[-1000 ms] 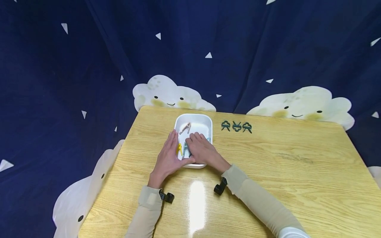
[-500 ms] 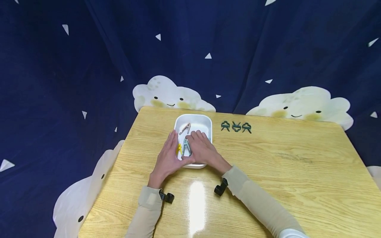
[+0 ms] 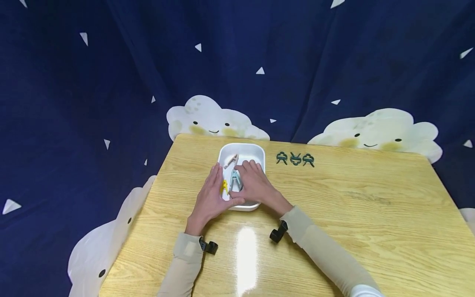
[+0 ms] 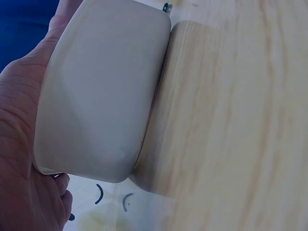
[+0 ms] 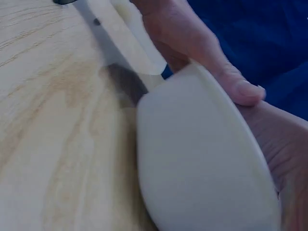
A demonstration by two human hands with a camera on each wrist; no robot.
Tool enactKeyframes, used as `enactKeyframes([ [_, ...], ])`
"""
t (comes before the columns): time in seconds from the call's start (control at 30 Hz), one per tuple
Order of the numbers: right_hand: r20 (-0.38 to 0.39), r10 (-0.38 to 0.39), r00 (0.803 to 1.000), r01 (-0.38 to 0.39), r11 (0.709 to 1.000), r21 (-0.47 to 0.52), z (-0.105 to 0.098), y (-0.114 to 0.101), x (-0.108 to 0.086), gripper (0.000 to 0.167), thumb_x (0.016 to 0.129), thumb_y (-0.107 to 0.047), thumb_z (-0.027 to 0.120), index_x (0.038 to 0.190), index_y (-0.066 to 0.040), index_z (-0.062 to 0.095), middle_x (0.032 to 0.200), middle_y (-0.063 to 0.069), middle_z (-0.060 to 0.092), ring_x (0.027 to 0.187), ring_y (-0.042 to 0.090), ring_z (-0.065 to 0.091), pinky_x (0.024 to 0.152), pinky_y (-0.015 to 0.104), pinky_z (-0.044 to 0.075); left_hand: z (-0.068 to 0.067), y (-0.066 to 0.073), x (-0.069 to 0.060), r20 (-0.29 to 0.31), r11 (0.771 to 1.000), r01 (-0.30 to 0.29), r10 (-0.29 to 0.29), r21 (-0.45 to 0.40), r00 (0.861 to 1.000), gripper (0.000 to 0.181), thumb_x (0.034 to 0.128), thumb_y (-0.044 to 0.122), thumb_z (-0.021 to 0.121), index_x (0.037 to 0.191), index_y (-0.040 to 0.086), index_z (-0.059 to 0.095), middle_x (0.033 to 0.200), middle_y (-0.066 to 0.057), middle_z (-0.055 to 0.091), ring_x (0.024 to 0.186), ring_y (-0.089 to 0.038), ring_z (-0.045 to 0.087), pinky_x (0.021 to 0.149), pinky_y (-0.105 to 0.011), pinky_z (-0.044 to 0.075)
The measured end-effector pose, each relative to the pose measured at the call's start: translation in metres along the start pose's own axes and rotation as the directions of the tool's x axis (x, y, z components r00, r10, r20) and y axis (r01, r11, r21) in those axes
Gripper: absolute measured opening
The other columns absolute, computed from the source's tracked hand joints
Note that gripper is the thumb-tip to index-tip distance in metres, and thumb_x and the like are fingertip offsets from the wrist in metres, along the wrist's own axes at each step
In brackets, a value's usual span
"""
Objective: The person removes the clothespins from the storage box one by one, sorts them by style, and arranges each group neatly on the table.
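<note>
A white tray [image 3: 246, 153] [image 4: 101, 91] [image 5: 197, 154] lies on the table. My left hand [image 3: 208, 201] [image 4: 21, 125] grips its near left corner, fingers along the left wall and thumb along the near rim. Inside the tray my right hand [image 3: 257, 183] [image 5: 286, 144] holds a light blue clip [image 3: 234, 178] between thumb and index finger. The left thumb lies against the heel of the right hand. A yellow clip [image 3: 224, 187] sits beside the left fingers, and a beige-pink clip [image 3: 231, 161] is at the tray's far left. My right palm covers the tray's near right part.
Three dark green clips [image 3: 282, 157] [image 3: 295, 159] [image 3: 308, 159] form a row right of the tray, near the far edge of the wooden table [image 3: 352, 206]. Behind the table hangs a dark blue curtain [image 3: 230, 62] with clouds and white triangles.
The light blue clip has shifted slightly away from me and to the right along with my right thumb and fingers, showing more plainly. My left hand keeps its place on the tray.
</note>
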State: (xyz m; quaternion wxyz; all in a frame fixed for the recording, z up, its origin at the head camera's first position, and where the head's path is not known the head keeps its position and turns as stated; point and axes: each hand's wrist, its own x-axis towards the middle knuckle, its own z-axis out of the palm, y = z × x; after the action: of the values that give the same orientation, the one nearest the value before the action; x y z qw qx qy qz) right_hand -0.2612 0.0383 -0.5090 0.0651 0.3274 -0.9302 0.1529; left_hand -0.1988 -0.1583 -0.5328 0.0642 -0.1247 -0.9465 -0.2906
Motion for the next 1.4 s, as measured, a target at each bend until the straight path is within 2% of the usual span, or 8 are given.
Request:
enactKeyframes([
  [0.13,-0.015,0.02,1.0,-0.02,0.998,0.051,-0.01,0.008,-0.004,0.089,0.075,-0.062,0.081,0.137,-0.002,0.061,0.108,0.005,0.054,0.098,0.024,0.041,0.083,0.037,0.037,0.0,0.001,0.0,0.0,1.0,0.003,-0.003,-0.003,1.0,0.134,0.077,0.085,0.067,0.167,0.003,0.013,0.177,-0.004,0.001,0.162,-0.03,0.01,0.125,-0.056,0.028],
  [0.27,-0.033,0.039,0.999,-0.037,0.997,0.062,-0.023,0.02,-0.009,0.088,0.074,-0.06,0.084,0.136,-0.002,0.062,0.106,0.006,0.054,0.097,0.025,0.041,0.082,0.037,0.037,-0.001,0.003,0.0,0.012,1.0,0.019,-0.019,-0.006,1.0,0.134,0.077,0.086,0.067,0.167,0.004,0.011,0.177,-0.003,-0.001,0.162,-0.026,0.006,0.127,-0.054,0.025],
  [0.43,-0.046,0.085,0.995,-0.081,0.993,0.085,-0.039,0.037,-0.016,0.089,0.072,-0.061,0.084,0.135,-0.002,0.062,0.107,0.007,0.055,0.096,0.026,0.041,0.081,0.038,0.035,-0.001,0.002,0.0,0.019,1.0,0.021,-0.021,0.015,1.0,0.135,0.0771,0.086,0.067,0.167,0.004,0.009,0.177,-0.007,0.001,0.162,-0.027,0.005,0.128,-0.051,0.022],
  [0.67,-0.068,0.123,0.99,-0.115,0.987,0.113,-0.052,0.06,-0.029,0.09,0.073,-0.061,0.082,0.138,-0.001,0.061,0.113,0.013,0.059,0.103,0.031,0.044,0.088,0.044,0.037,-0.001,0.001,-0.001,0.018,1.0,0.025,-0.025,0.007,1.0,0.135,0.0769,0.085,0.068,0.167,0.005,0.009,0.176,-0.004,-0.003,0.162,-0.026,0.004,0.129,-0.051,0.021],
  [0.87,-0.107,0.197,0.975,-0.18,0.972,0.153,-0.053,0.08,-0.042,0.088,0.074,-0.058,0.083,0.138,-0.002,0.061,0.112,0.013,0.059,0.101,0.031,0.043,0.088,0.047,0.037,-0.001,0.002,0.0,0.016,1.0,0.027,-0.027,0.002,1.0,0.135,0.0757,0.085,0.069,0.167,0.006,0.01,0.177,-0.003,-0.001,0.162,-0.027,0.007,0.128,-0.051,0.021],
  [1.0,-0.119,0.218,0.969,-0.199,0.968,0.153,-0.049,0.091,-0.049,0.087,0.074,-0.056,0.084,0.137,0.0,0.061,0.109,0.015,0.06,0.099,0.032,0.043,0.087,0.05,0.037,-0.001,0.002,0.0,0.019,0.999,0.032,-0.032,0.003,0.999,0.135,0.0757,0.085,0.07,0.167,0.006,0.01,0.177,-0.002,-0.002,0.162,-0.027,0.006,0.129,-0.05,0.021],
  [1.13,-0.113,0.233,0.966,-0.218,0.967,0.136,-0.043,0.101,-0.053,0.088,0.074,-0.055,0.085,0.137,0.002,0.061,0.108,0.016,0.06,0.1,0.034,0.044,0.088,0.052,0.037,0.0,0.001,0.0,0.018,1.0,0.03,-0.03,0.008,0.999,0.135,0.0761,0.084,0.07,0.167,0.005,0.01,0.177,-0.003,-0.001,0.162,-0.027,0.007,0.129,-0.05,0.021],
  [1.4,-0.076,0.273,0.959,-0.262,0.957,0.128,-0.03,0.117,-0.062,0.088,0.073,-0.053,0.087,0.135,0.004,0.062,0.12,0.022,0.061,0.11,0.04,0.046,0.091,0.058,0.039,0.0,0.002,0.0,0.014,1.0,0.026,-0.026,0.005,1.0,0.135,0.0755,0.085,0.069,0.167,0.004,0.011,0.177,-0.004,-0.001,0.162,-0.028,0.008,0.129,-0.05,0.021],
])
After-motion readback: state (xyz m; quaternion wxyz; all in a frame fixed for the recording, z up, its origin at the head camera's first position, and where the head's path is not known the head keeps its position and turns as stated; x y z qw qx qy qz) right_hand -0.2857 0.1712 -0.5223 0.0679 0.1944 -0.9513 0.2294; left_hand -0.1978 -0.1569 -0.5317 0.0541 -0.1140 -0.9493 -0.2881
